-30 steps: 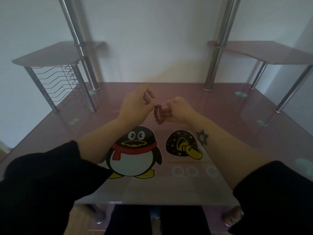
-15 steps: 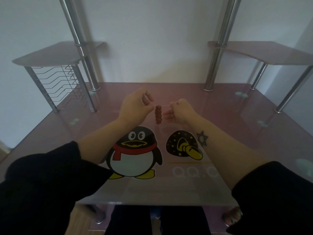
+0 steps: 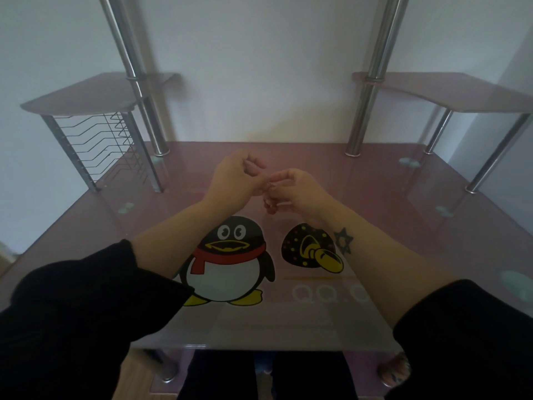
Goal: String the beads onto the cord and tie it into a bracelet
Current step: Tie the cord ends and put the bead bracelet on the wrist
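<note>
Knot-tying stage: left hand (image 3: pixel 236 180) and right hand (image 3: pixel 301 192) both pinched the beaded cord (image 3: pixel 270 204) over the table (image 3: pixel 375 197); any slack grip could let the knot slip, unstringing it.

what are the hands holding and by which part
The left hand and right hand pinch the bead strand at its top; the beads hang below.

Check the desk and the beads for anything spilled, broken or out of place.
Nothing stands out. The left hand and right hand pinch the beaded cord together above the glass desk; no loose beads show on it. The bare cord is too thin to judge.
</note>
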The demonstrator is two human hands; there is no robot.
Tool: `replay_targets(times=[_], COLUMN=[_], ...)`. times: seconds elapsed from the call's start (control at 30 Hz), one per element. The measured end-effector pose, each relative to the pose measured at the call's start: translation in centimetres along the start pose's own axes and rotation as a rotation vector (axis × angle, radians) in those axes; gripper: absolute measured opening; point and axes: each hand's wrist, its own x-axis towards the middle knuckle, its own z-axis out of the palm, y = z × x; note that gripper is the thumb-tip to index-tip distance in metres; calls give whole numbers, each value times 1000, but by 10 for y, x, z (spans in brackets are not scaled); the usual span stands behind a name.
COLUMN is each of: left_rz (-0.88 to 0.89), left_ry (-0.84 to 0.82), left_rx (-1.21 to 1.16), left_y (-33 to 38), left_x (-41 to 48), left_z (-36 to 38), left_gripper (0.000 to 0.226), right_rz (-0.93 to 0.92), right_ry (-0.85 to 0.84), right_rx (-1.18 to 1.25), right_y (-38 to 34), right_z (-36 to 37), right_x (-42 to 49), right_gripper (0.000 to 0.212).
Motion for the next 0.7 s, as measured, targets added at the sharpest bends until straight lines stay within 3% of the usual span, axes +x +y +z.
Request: replay_targets(times=[0.33,0.47,0.53,0.7], left_rz=[-125,-259,-327,-371], left_ry=[45,-154,-267,-292], left_rx=[-99,-121,-240,-324], left_y=[-11,-15,-16,-18], left_x=[-4,-4,-6,-7], left_z=[-4,-1,2,4], left_gripper=[16,47,53,27], right_rz=[-13,-18,-13,-4], right_ry=[62,47,30,76], right_rx=[24,60,88,92], right_y=[3,3,2,4], right_z=[-4,-4,-4,-7], right_x=[6,6,5,5], right_gripper=[27,29,29,31])
